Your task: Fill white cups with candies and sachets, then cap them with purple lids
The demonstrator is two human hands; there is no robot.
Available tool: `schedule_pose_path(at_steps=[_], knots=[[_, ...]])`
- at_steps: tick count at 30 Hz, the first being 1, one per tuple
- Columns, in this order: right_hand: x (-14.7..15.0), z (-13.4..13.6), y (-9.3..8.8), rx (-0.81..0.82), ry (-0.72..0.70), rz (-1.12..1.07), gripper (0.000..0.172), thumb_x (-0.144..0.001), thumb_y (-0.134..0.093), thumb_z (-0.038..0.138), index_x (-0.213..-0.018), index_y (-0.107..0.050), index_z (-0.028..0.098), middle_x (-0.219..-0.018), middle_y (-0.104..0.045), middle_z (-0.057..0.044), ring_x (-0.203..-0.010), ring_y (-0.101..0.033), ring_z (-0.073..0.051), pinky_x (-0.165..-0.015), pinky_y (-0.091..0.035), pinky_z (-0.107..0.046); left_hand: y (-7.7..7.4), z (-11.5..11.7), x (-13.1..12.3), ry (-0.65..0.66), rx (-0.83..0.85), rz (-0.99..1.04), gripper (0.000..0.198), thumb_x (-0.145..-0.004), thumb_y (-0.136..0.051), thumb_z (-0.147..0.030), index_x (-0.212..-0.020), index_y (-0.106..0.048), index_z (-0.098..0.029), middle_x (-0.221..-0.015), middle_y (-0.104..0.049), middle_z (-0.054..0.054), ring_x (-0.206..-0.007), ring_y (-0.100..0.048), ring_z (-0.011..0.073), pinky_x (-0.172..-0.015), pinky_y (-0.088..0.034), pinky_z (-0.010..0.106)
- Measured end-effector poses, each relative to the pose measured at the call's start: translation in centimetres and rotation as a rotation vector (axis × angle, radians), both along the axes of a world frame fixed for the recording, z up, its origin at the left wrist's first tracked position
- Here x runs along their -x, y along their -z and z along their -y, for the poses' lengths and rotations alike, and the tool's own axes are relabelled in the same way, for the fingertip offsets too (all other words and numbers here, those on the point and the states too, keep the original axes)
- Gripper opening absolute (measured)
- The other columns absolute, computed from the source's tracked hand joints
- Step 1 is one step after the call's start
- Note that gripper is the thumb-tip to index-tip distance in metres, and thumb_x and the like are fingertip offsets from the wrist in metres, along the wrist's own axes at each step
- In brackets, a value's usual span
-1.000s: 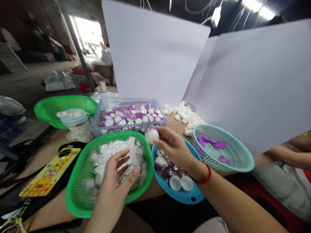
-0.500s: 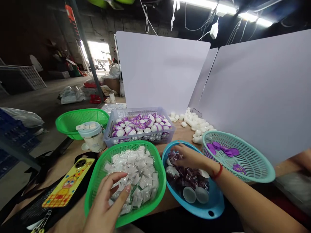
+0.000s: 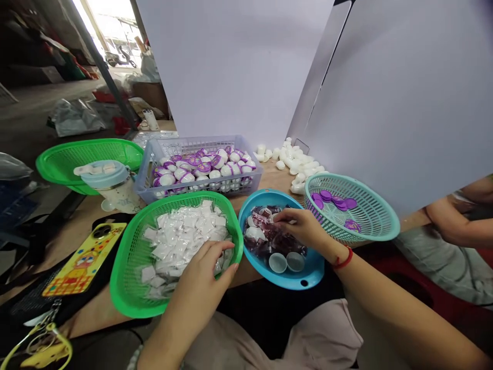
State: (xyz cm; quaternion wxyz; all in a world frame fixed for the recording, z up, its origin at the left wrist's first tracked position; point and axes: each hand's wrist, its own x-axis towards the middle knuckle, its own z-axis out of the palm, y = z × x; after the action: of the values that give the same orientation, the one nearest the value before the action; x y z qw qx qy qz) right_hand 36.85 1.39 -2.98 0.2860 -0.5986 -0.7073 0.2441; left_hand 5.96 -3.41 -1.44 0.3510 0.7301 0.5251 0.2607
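My left hand (image 3: 210, 272) hovers at the right side of a green basket (image 3: 127, 288), thumb and fingers apart with nothing seen between them. Small white packets in clear wrap (image 3: 185, 226) fill that basket. In the blue basin (image 3: 283, 280), the fingers of my right hand (image 3: 302, 226) are pinched together at a shiny dark red packet (image 3: 262, 220); its far edges blend with the pile. Around it lie more dark red packets and translucent small cups (image 3: 278, 262), two of them at the near side. A red cord circles my right wrist.
Behind stands a pale crate (image 3: 140, 180) of white-and-purple capsules. A teal basket (image 3: 379, 231) with purple discs is at the right, white pieces (image 3: 300, 159) beyond. A yellow phone (image 3: 82, 262), a lidded cup (image 3: 119, 192) and another green basket (image 3: 50, 162) sit left. Another person's arm (image 3: 454, 221) shows far right.
The camera view has tilted down. My right hand has lowered into the dark red packets and its fingers have closed. My left hand has shifted to the right side of the green basket.
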Motion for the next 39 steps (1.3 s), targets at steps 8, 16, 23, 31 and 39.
schedule_pose_path(at_steps=[8, 16, 23, 31, 39], knots=[[0.0, 0.7, -0.2, 0.057, 0.111, -0.267, 0.029, -0.085, -0.073, 0.049, -0.089, -0.075, 0.02, -0.077, -0.072, -0.004, -0.06, -0.063, -0.018, -0.049, -0.055, -0.028, -2.2, -1.5, -0.8, 0.049, -0.009, -0.433, 0.034, -0.102, -0.062, -0.027, -0.133, -0.072, -0.021, -0.134, -0.074, 0.01, -0.127, -0.069, 0.03, -0.11, -0.052, 0.042], [-1.7, 2.3, -0.7, 0.141, 0.168, -0.462, 0.04, -0.077, -0.081, 0.056, -0.089, -0.075, 0.019, -0.073, -0.071, -0.005, -0.059, -0.063, -0.017, -0.044, -0.053, -0.025, -1.4, -4.5, 0.6, 0.128, 0.072, -0.734, 0.051, -0.096, -0.067, -0.02, -0.147, -0.065, -0.02, -0.138, -0.074, 0.017, -0.126, -0.071, 0.0371, -0.108, -0.052, 0.047], [-2.4, 3.5, -0.8, 0.163, 0.199, -0.788, 0.042, -0.068, -0.094, 0.051, -0.091, -0.077, 0.019, -0.083, -0.074, -0.004, -0.062, -0.063, -0.014, -0.048, -0.056, -0.025, 0.2, -5.1, 1.0, 0.231, 0.089, -0.846, 0.052, -0.077, -0.061, 0.002, -0.125, -0.073, -0.017, -0.126, -0.077, 0.019, -0.115, -0.073, 0.0348, -0.098, -0.052, 0.042], [-2.7, 4.8, -0.4, 0.147, 0.149, -0.843, 0.039, -0.076, -0.09, 0.046, -0.101, -0.075, 0.021, -0.079, -0.069, -0.001, -0.061, -0.06, -0.013, -0.048, -0.056, -0.024, 0.0, -5.1, 1.6, 0.223, 0.129, -0.87, 0.032, -0.078, -0.055, -0.003, -0.096, -0.074, -0.021, -0.088, -0.08, 0.01, -0.085, -0.075, 0.0295, -0.075, -0.05, 0.035], [-2.1, 5.4, -0.3, 0.184, 0.034, -0.707, 0.034, -0.082, -0.084, 0.041, -0.107, -0.072, 0.021, -0.079, -0.067, 0.0, -0.062, -0.062, -0.015, -0.046, -0.058, -0.025, -3.3, -3.6, -1.6, 0.091, -0.141, -0.736, 0.033, -0.101, -0.053, -0.037, -0.119, -0.076, -0.022, -0.126, -0.073, 0.015, -0.122, -0.063, 0.0382, -0.11, -0.045, 0.051]])
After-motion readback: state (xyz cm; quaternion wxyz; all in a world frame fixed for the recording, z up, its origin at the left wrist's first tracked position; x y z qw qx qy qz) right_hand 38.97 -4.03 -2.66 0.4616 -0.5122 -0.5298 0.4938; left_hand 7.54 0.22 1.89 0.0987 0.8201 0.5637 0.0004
